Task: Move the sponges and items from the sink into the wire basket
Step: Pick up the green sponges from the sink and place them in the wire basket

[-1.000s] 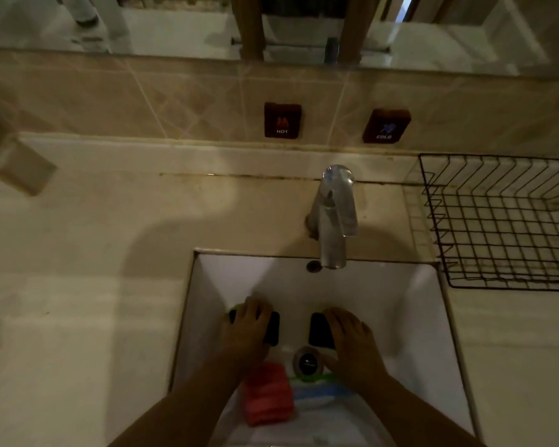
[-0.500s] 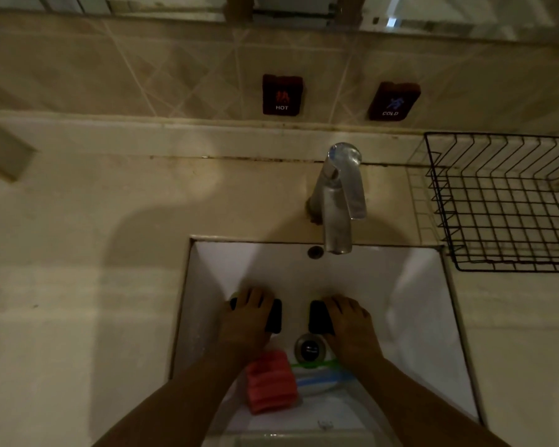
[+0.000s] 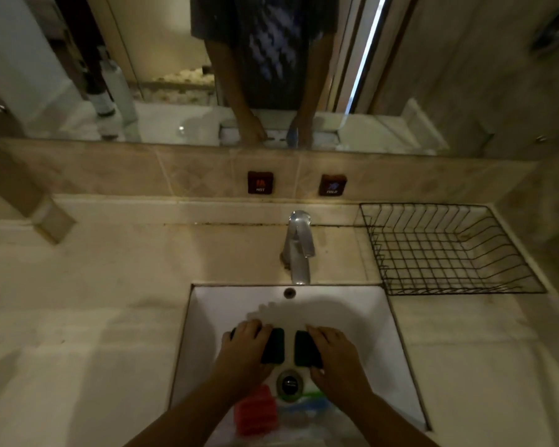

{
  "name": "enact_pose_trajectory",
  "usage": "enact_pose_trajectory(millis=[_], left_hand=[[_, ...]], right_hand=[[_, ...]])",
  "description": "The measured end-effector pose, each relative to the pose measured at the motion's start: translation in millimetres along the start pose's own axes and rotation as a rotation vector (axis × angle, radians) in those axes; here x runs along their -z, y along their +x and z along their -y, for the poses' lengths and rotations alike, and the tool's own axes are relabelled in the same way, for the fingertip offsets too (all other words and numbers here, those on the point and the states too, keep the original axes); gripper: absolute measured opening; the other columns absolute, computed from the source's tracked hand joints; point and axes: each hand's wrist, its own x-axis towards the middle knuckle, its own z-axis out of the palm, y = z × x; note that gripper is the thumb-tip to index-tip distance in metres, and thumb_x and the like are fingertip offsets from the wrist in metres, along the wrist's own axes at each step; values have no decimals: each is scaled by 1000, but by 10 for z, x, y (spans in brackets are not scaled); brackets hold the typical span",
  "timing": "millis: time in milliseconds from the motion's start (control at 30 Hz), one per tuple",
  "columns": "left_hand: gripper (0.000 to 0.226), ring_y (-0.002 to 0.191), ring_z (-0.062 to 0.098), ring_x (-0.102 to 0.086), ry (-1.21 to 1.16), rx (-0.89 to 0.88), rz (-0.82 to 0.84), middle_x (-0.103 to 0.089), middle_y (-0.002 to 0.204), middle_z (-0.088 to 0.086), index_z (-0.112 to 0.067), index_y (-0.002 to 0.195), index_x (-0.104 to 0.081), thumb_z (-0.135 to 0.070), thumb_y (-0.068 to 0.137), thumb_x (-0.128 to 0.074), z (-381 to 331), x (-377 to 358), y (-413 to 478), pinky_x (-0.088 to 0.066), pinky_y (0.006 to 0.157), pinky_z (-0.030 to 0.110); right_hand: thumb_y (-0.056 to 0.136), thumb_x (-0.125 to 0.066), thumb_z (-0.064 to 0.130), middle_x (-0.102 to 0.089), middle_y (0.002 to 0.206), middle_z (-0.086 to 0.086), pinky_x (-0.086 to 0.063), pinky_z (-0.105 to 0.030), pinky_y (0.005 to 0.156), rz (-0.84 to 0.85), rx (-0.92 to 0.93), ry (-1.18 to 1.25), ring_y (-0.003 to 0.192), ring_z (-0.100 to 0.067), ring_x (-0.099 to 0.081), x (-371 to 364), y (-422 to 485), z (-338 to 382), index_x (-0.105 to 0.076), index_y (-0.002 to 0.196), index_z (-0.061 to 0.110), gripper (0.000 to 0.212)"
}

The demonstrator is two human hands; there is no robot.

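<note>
Both hands are still lying in the sink (image 3: 381, 321), the left hand (image 3: 246, 348) and right hand (image 3: 334, 350) each closing its grip on a dark sponge (image 3: 273, 346), so the wire basket (image 3: 446, 250) is waiting empty.
</note>
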Motion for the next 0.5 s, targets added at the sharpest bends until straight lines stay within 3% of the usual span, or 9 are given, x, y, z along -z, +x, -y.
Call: enact_pose_trajectory(millis=[167,300,500], left_hand=[[69,127,21,-38,20,-61,-108,-38,140,-1,-30,143,-32,-54,83,-54,-272,295,-105,-36,101,42],[71,128,18,-35,11,-84,-150,-38,141,-2,-31,145,-30,-53,84,-55,-499,441,-234,-35,104,40],[70,127,18,-37,18,-134,-217,-40,138,-3,-29,147,-32,-53,84,-52,-817,587,-418,-34,103,39]], right_hand=[[78,-70,32,-57,128,2,-40,-30,106,-160,61,77,120,-15,-49,325,-192,64,-52,130,22,56],[77,-70,31,-46,138,7,-36,-33,110,-171,16,62,128,-11,-37,566,-348,36,-40,139,30,68],[76,-65,28,-48,136,6,-35,-30,109,-184,129,40,126,-11,-39,804,-638,-50,-43,139,28,67]])
